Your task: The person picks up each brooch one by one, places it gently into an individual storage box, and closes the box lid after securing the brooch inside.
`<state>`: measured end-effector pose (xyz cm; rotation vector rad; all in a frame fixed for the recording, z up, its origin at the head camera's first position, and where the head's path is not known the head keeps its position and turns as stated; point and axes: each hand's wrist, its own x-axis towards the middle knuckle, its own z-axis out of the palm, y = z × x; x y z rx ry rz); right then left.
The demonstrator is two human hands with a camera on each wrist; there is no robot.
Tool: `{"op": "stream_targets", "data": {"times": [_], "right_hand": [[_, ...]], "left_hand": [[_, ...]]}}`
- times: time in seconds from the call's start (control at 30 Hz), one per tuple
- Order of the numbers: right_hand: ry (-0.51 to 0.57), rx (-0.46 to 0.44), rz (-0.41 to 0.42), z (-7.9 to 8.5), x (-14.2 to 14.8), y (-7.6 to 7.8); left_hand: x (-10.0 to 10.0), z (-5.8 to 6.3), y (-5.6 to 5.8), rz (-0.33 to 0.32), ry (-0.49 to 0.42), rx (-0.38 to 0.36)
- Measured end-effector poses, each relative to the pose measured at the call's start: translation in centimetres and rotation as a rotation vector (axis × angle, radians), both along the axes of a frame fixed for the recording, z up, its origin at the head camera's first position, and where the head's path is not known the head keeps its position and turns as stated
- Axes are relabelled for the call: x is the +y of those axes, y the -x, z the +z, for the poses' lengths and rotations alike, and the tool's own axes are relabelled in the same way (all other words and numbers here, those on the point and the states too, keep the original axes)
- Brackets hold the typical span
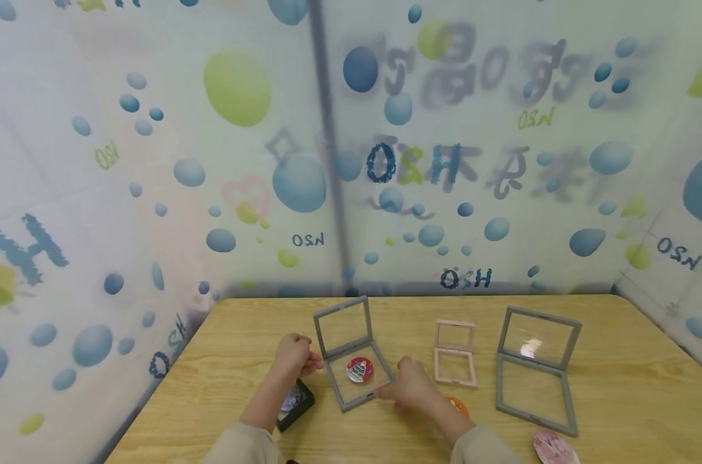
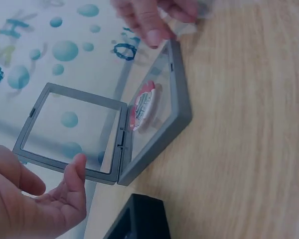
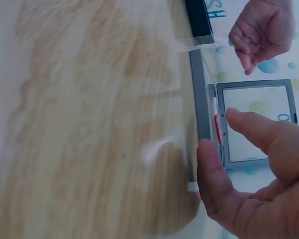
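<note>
A grey hinged display frame [image 1: 335, 390] lies on the table with its lid raised at the back. On its clear film rests a round red badge [image 1: 360, 370] with a tree design. Beside the frame's left edge is my left hand [image 1: 293, 354], fingers loosely curled and holding nothing; in the left wrist view a finger overlaps the raised lid [image 2: 79, 92]. My right hand [image 1: 411, 386] is at the front right corner, thumb and finger apart, with one fingertip [image 3: 205, 149] right at the frame's edge. A black box [image 1: 300, 415] with a purplish item sits below my left hand.
To the right stand an open small pink frame [image 1: 456, 385] and an open larger grey frame [image 1: 533, 420]. An orange badge [image 1: 458, 405] is partly hidden by my right forearm. A pink round badge [image 1: 554, 447] lies near the front. A bubble-printed curtain [image 1: 386, 258] rises behind the table.
</note>
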<state>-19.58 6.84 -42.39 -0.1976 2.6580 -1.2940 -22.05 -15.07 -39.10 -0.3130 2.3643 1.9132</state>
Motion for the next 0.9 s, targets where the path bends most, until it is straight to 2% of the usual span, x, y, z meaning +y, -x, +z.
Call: {"op": "stream_targets", "data": {"times": [0.13,0.27,0.53,0.67,0.8,0.9], "right_hand": [[0.084,-0.049,-0.001,-0.8,0.1,0.1],[0.163,-0.051,-0.027,-1.3,0.2,0.4],[0.175,0.014,-0.047,-1.7,0.0,0.5],[0.181,0.020,-0.051,-1.7,0.0,0.5],[0.189,0.008,-0.049,-1.7,0.0,0.5],[0.186,-0.001,-0.045,-1.6,0.0,0.5]], "left_hand": [[0.2,0.6,0.5,0.028,-0.042,0.010],[0.5,1.0,0.7,0.037,-0.049,0.020],[0.6,0.9,0.9,0.054,-0.063,0.028],[0.7,1.0,0.9,0.043,-0.068,-0.011],[0.7,1.0,0.6,0.005,-0.067,-0.052],[0.5,0.9,0.2,-0.028,-0.070,-0.054]]}}
